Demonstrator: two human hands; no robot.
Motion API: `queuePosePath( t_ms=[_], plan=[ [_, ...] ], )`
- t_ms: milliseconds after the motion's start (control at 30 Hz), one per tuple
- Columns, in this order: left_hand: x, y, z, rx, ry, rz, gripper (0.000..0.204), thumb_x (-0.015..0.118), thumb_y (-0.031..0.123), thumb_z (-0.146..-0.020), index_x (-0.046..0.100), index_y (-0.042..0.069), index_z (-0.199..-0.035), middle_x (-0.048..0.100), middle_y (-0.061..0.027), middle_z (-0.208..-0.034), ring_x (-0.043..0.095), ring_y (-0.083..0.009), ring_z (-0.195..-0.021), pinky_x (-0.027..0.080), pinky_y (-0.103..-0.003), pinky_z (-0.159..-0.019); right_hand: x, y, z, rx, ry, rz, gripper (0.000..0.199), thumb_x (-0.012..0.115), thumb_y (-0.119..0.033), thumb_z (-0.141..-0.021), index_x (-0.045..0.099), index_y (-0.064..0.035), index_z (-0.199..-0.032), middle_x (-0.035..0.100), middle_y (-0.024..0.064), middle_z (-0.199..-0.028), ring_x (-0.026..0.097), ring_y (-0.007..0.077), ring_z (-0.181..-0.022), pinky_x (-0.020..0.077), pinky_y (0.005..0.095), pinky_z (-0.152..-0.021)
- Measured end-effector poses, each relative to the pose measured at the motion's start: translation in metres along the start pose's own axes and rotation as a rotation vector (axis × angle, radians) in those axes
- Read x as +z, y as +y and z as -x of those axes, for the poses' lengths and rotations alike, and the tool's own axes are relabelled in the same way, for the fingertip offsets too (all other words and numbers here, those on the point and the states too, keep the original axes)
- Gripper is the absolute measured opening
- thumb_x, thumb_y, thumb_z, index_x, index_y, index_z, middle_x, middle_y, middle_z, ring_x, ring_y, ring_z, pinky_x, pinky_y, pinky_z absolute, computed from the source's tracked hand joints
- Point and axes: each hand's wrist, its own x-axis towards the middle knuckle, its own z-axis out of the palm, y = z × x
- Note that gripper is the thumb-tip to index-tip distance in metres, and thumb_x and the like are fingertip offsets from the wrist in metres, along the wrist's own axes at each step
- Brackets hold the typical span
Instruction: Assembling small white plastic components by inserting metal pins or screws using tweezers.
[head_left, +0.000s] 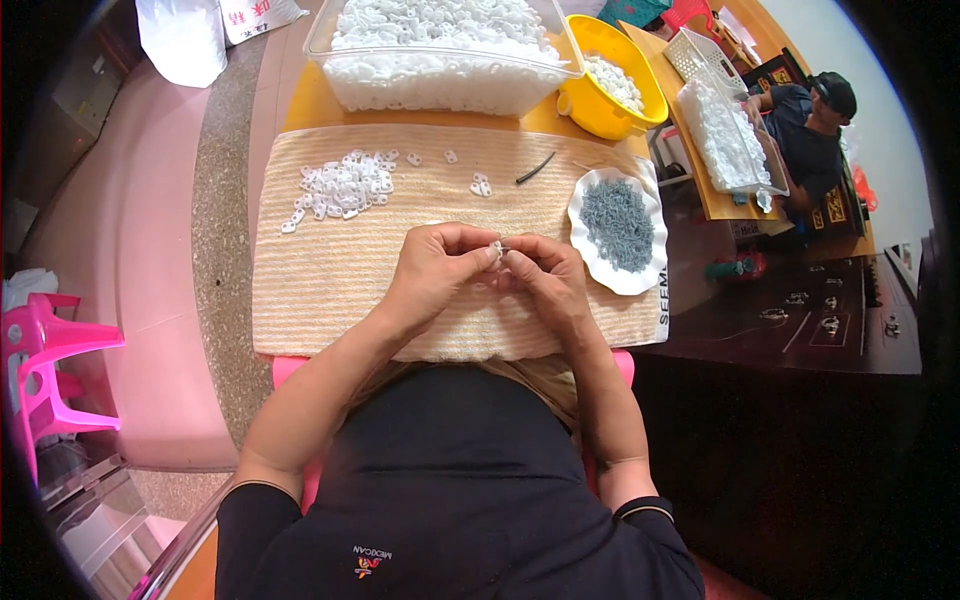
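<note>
Close in front of my body, both hands meet over the striped beige towel (300,270). Between thumb and forefinger my left hand (432,265) pinches a small white plastic piece (497,246). My right hand (553,282) is closed in a pinch right beside that piece; whatever its fingertips hold is too small to make out. To the upper left lies a pile of small white plastic pieces with holes (347,185), with a few loose ones (481,185) farther right. A scalloped white plate (640,283) at the right bears many tiny grey parts (617,222).
A thin dark stick (535,168) lies on the towel. Behind it stand a clear bin (440,95) heaped with white parts and a yellow basin (640,75). Another person (808,130) sits at the far right beside a second clear bin (728,140). Pink stools (60,350) are at left.
</note>
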Motion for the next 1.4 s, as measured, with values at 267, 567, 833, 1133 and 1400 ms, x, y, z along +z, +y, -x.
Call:
queuePosePath(
  t_ms=[267,567,833,1133,1400],
  plan=[
    [-0.007,0.023,0.002,0.021,0.104,0.069,0.021,0.065,0.004,-0.088,0.063,-0.004,-0.106,0.067,-0.0087,-0.09,0.066,-0.0147,-0.079,0.057,-0.029,-0.078,-0.004,0.013,-0.004,0.017,0.054,-0.086,0.02,0.06,-0.005,-0.092,0.061,0.0048,-0.11,0.064,0.0071,-0.082,0.061,0.0122,-0.07,0.0579,0.0329,-0.073],
    [-0.032,0.059,-0.003,0.217,0.307,0.307,0.02,0.064,0.001,-0.088,0.06,-0.004,-0.107,0.066,-0.0099,-0.089,0.066,-0.017,-0.079,0.058,-0.029,-0.077,0.015,-0.003,-0.011,-0.025,-0.003,0.357,0.016,0.061,-0.004,-0.09,0.063,0.0044,-0.103,0.063,0.0049,-0.08,0.06,0.0099,-0.069,0.0506,0.0254,-0.062],
    [-0.042,0.052,-0.007,0.23,0.32,0.346,0.02,0.064,0.0,-0.087,0.06,-0.004,-0.107,0.066,-0.0102,-0.091,0.066,-0.0172,-0.079,0.058,-0.028,-0.076,0.042,-0.009,-0.049,-0.49,-0.098,0.957,0.016,0.063,-0.008,-0.083,0.064,-0.005,-0.099,0.061,0.0132,-0.091,0.062,0.0328,-0.079,0.0498,0.0389,-0.067],
    [-0.039,0.05,-0.008,0.214,0.312,0.364,0.021,0.064,-0.001,-0.086,0.059,-0.005,-0.106,0.065,-0.0097,-0.089,0.065,-0.0156,-0.077,0.058,-0.028,-0.074,0.054,-0.009,-0.058,-0.421,-0.104,1.252,0.009,0.063,-0.013,-0.083,0.064,-0.0067,-0.089,0.062,0.0102,-0.092,0.063,0.0318,-0.08,0.0506,0.0412,-0.069],
    [-0.036,0.047,-0.008,0.187,0.323,0.363,0.02,0.063,-0.001,-0.087,0.059,-0.004,-0.106,0.065,-0.0093,-0.088,0.065,-0.0153,-0.077,0.058,-0.027,-0.074,0.048,-0.005,-0.045,-0.562,-0.144,1.314,0.013,0.061,-0.01,-0.081,0.064,-0.0097,-0.094,0.062,0.0059,-0.089,0.064,0.0271,-0.077,0.0507,0.0389,-0.064]
  ],
)
